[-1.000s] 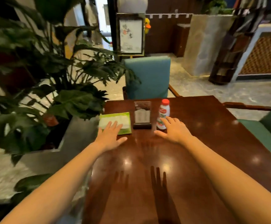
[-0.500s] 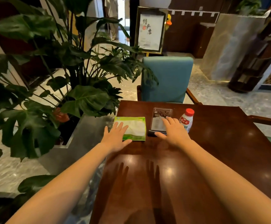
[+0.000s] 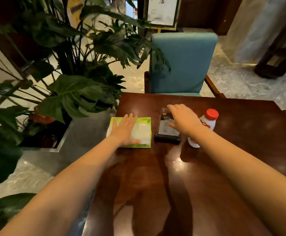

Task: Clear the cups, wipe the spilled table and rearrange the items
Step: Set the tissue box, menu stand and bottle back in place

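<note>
My left hand (image 3: 124,132) lies flat on the green tissue pack (image 3: 144,129), fingers straight and released, covering its left half. My right hand (image 3: 184,120) is also unclenched: its fingers reach nearly straight over the top edge of the clear sign stand (image 3: 167,133) and the thumb lies across its face. All of this sits at the far left of the dark bench (image 3: 155,184). The red-capped white bottle (image 3: 210,121) stands just beside the stand, partly hidden behind my right wrist. Beyond the bench's far edge is a teal chair (image 3: 183,62). A big leafy plant (image 3: 77,92) in a steel planter (image 3: 82,133) crowds the left edge, with leaves close to the tissue pack. A framed notice board (image 3: 162,11) stands behind the chair.

Half a second ago my left hand only touched the pack's near edge, and it has since slid forward onto it. My right hand has moved from the stand's lower face up to its top.
</note>
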A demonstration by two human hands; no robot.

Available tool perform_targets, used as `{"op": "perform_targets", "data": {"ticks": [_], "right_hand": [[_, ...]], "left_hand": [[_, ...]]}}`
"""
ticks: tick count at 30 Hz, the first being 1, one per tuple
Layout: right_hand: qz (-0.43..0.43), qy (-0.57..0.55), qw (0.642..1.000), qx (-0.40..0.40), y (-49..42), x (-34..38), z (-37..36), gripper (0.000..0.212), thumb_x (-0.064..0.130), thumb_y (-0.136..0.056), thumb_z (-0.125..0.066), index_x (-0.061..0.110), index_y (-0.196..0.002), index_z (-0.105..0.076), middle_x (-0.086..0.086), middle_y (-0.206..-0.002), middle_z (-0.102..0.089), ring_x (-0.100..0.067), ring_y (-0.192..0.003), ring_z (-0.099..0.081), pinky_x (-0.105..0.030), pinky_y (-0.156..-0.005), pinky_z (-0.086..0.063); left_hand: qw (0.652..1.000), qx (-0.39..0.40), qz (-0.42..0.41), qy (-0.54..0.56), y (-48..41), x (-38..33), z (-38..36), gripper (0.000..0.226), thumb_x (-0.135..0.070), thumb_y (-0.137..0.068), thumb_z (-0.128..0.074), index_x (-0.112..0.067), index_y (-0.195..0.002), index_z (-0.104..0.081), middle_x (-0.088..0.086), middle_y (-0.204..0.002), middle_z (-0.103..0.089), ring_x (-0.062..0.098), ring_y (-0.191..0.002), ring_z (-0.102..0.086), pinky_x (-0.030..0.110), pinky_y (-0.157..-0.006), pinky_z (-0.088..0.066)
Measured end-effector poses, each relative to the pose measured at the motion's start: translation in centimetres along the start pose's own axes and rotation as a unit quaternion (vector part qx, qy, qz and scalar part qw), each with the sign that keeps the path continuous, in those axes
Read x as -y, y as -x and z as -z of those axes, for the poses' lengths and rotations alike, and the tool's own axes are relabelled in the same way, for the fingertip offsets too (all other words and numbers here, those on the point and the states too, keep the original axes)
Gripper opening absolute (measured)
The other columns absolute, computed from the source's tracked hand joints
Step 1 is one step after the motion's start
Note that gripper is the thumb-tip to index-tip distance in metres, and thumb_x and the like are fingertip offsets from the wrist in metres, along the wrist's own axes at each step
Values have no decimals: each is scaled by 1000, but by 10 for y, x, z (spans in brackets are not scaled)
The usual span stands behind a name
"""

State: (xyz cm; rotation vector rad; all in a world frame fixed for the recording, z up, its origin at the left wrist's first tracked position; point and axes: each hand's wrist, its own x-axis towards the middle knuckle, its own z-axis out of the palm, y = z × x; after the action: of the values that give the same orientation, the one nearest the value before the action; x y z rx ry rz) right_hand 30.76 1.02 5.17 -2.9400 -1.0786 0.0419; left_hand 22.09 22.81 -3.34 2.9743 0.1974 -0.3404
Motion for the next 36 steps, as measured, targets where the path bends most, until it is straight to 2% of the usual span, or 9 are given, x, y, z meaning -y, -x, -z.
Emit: {"op": "perform_targets", "data": {"ticks": [4, 8, 11, 13, 15, 21, 24, 27, 36], "right_hand": [[-7, 0, 1000, -23, -14, 0, -6, 36, 10, -88, -56, 10, -122, -47, -14, -117, -61, -32, -106, -57, -39, -85, -46], [-18, -19, 999, -41, -19, -2, -9, 27, 4, -86, -57, 9, -112, -52, -13, -106, -65, -32, -97, -61, -37, -75, -46], [-19, -28, 998, -48, -19, -2, -11, 25, 5, -86, -59, 10, -110, -54, -12, -104, -66, -31, -95, -62, -38, -76, -48], [-21, -29, 998, -54, -19, -1, -11, 23, 5, -85, -60, 10, -107, -54, -12, -102, -66, -31, -93, -62, -38, -76, -49], [-24, -31, 998, -50, -19, 1, -10, 23, 4, -85, -60, 11, -107, -54, -12, -102, -66, -30, -93, -62, -37, -76, -48], [-11, -27, 999, -35, -3, 7, 1, 26, 6, -86, -61, 13, -110, -53, -11, -104, -64, -29, -95, -61, -36, -76, -50], [8, -23, 999, -39, 16, 16, 10, 21, 5, -86, -59, 13, -105, -53, -10, -99, -64, -27, -91, -60, -36, -74, -51], [24, -21, 999, -18, 44, 26, 16, 17, 2, -86, -56, 11, -101, -52, -11, -100, -64, -30, -94, -60, -42, -78, -52], [30, -41, 998, 37, 120, 57, 21, 11, 10, -91, -51, 10, -102, -50, -12, -107, -64, -31, -102, -58, -43, -83, -50]], "left_hand": [[998, 37, -15, -46, -27, 8, -3, 130, -71, -59, -67, -18, -146, 14, 7, -157, 15, 24, -144, 14, 57, -113, 6], [996, 47, -31, -71, -41, 14, -6, 135, -62, -54, -76, -19, -146, 12, 13, -157, 11, 30, -144, 11, 53, -114, 6], [997, 28, -56, -54, -44, 17, -10, 126, -59, -54, -78, -18, -147, -2, 11, -154, -19, 29, -143, -15, 49, -116, -1], [996, -2, -83, -45, -45, 19, -9, 115, -58, -54, -78, -18, -143, -18, 8, -143, -38, 27, -133, -33, 44, -114, -15], [995, -23, -91, -43, -43, 20, -7, 105, -57, -53, -79, -20, -137, -27, 5, -134, -47, 26, -122, -42, 40, -107, -28], [991, -43, -111, -67, -21, 13, 3, 102, -58, -54, -78, -19, -135, -31, 4, -128, -50, 25, -115, -45, 39, -100, -33], [988, -67, -117, -73, 5, 12, 9, 101, -58, -54, -77, -19, -135, -31, 3, -125, -50, 24, -113, -45, 37, -98, -33], [990, -77, -108, -45, 41, 13, 6, 101, -58, -53, -77, -20, -135, -31, 2, -125, -49, 24, -113, -44, 36, -98, -32], [995, -46, -92, 12, 127, 15, -36, 100, -60, -51, -74, -24, -134, -31, -3, -125, -47, 20, -116, -41, 34, -101, -29]]}}
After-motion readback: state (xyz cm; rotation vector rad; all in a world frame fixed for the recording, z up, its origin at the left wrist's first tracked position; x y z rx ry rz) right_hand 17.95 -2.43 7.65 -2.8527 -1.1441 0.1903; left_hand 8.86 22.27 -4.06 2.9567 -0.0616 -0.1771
